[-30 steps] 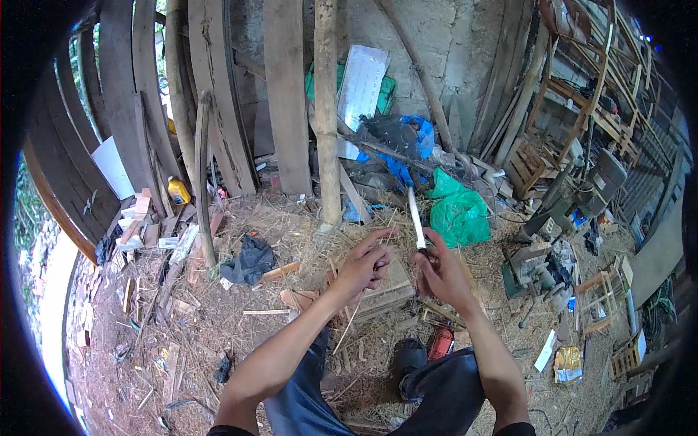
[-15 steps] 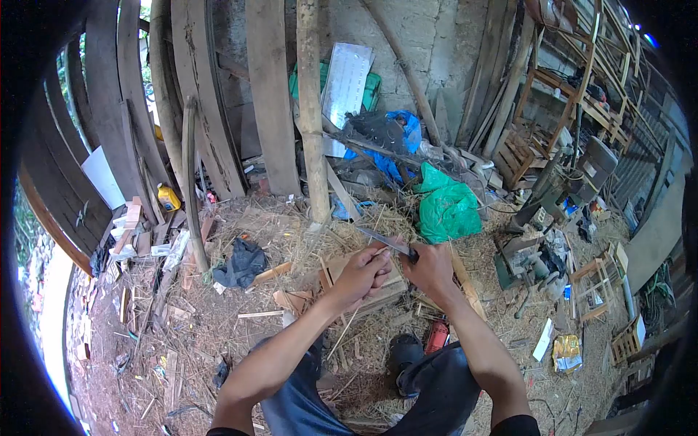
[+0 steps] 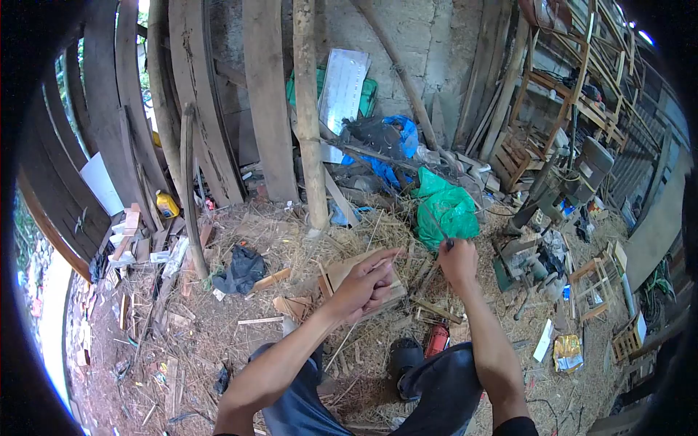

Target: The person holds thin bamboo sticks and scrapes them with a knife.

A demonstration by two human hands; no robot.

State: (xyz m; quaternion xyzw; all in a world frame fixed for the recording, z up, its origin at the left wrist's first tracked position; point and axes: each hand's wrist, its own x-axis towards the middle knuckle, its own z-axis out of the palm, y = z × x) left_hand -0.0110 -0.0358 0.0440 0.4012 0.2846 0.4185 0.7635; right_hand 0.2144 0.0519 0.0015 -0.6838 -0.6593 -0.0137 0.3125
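Note:
My left hand (image 3: 365, 285) is closed around a thin wooden stick (image 3: 340, 347), whose lower end slants down toward my knees. In my right hand (image 3: 458, 263) is a knife (image 3: 436, 222) gripped by its dark handle, the blade pointing up and to the left in front of a green plastic bag (image 3: 445, 207). Blade and stick are apart. Below my left hand lies a pale wooden block (image 3: 342, 272), partly hidden by the hand. Straw and shavings cover the ground around it.
A red bottle-like object (image 3: 437, 338) lies beside my shoe (image 3: 404, 356). Dark crumpled plastic (image 3: 240, 270) and a yellow bottle (image 3: 167, 204) are on the left. A wooden post (image 3: 310, 116) rises ahead. Machinery (image 3: 520, 261) stands on the right.
My right hand has moved right and slightly down with the knife, away from my left hand and the stick. The left hand stays almost in place.

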